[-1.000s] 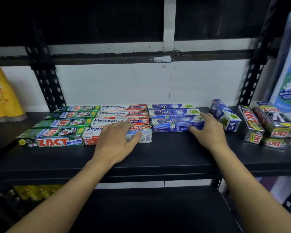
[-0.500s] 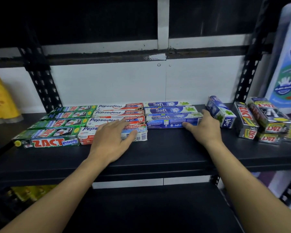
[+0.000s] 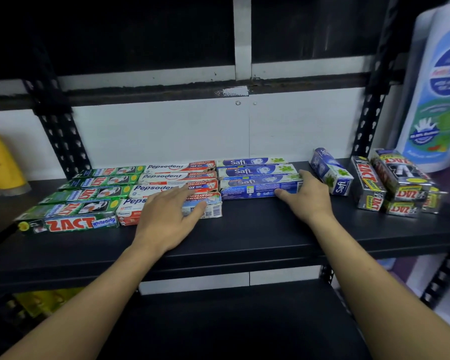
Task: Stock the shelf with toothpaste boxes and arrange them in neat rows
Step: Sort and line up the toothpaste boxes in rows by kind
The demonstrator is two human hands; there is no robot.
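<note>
Left hand [image 3: 166, 216] flat on Pepsodent box [image 3: 208, 207]; right hand [image 3: 305, 197] pressing Safi box [image 3: 257, 189].

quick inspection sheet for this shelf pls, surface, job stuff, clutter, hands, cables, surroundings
surface: black shelf, boxes lying directly on it
job's things: green Zact boxes, Pepsodent boxes and Safi boxes lie flat in three adjoining columns, front to back; loose Safi box angled to their right; black Zact boxes heaped unevenly far right
clutter: nothing seen
grippers: left hand flat on the front Pepsodent box; right hand on the front Safi box, at its right end
cables: nothing seen
surroundings: yellow packs left, large white bottle right, white wall behind
</note>
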